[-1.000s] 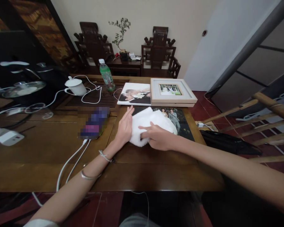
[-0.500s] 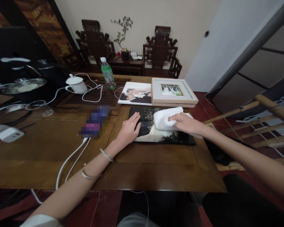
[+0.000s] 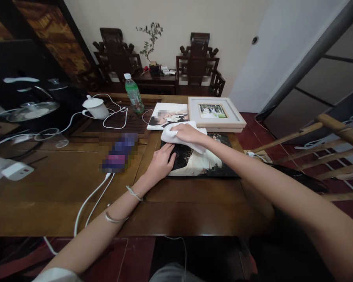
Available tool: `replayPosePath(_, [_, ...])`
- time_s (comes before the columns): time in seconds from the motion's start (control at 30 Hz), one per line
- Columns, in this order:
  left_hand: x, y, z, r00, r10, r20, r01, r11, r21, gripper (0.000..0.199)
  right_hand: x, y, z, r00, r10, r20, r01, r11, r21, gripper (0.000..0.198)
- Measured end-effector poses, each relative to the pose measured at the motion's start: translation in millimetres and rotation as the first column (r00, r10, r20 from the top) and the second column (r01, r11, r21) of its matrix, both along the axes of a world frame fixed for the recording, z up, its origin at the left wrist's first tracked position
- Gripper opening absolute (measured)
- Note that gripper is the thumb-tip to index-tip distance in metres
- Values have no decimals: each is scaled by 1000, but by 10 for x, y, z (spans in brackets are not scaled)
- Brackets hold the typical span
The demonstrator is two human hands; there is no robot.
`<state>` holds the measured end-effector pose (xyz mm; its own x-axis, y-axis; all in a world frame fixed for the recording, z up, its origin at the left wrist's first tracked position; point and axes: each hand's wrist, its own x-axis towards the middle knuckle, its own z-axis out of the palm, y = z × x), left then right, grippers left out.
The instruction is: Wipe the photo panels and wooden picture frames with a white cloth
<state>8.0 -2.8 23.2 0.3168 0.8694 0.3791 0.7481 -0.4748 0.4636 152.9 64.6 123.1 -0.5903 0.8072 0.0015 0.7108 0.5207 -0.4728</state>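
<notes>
A dark photo panel (image 3: 200, 162) showing a pale dress lies flat on the wooden table (image 3: 194, 207). My left hand (image 3: 161, 161) rests on its left edge, fingers stretched out and holding nothing. A folded white cloth (image 3: 169, 136) is gripped in my right hand (image 3: 190, 134), at the panel's upper left, just beyond my left fingertips. The cloth and my right forearm hide part of the panel. Right behind the cloth lies a white-edged photo print (image 3: 166, 113), and beside it a framed photo (image 3: 213, 111) on top of another frame.
Left of my left hand lies a phone (image 3: 119, 152), blurred out, with a white cable (image 3: 88, 199). Farther back stand a green-labelled bottle (image 3: 133, 94), a lidded white cup (image 3: 95, 107) and a pot with a glass lid (image 3: 32, 111). A wooden chair (image 3: 338, 133) stands to the right.
My right hand has moved the white cloth left across the panel, from its right half to its upper left corner. The left hand stays in place on the panel's edge.
</notes>
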Motion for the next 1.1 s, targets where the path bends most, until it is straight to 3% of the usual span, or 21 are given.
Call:
replayPosePath(0.13, [-10,1,7,1000,0,-12,0,1000,-8,36,-28,35,50,997,52,-48,-53,998,-34,35])
replayPosePath(0.23, [-14,-4,5,1000,-12,-9,12,1000,-15,38,164,-6,121,1000,4,-15,-4,998,-60,22])
replayPosePath(0.43, [-22,-12,-17,1000,2,4,-2,999,-40,42,942,-62,132,978,-196,67,202,975,-93,11])
replayPosePath(0.57, [-20,-7,-14,1000,4,-6,-5,999,-45,42,1480,-144,30,970,-229,78,230,973,-5,16])
replayPosePath(0.67, [-14,-4,-7,1000,7,-7,-7,999,-45,42,1697,-389,-51,968,-230,100,224,972,68,17])
replayPosePath(0.93, [-9,4,-35,1000,6,-13,-6,1000,-24,42,1602,-1506,-12,989,-100,106,105,993,-48,29])
replayPosePath(1.0, [-9,4,-37,1000,2,-12,-2,1000,-20,41,1585,-1617,40,990,-75,123,88,990,-110,32])
replayPosePath(1.1, [-9,5,-36,1000,-2,-18,2,1000,-23,42,1599,-1547,84,986,-88,140,106,986,-127,31])
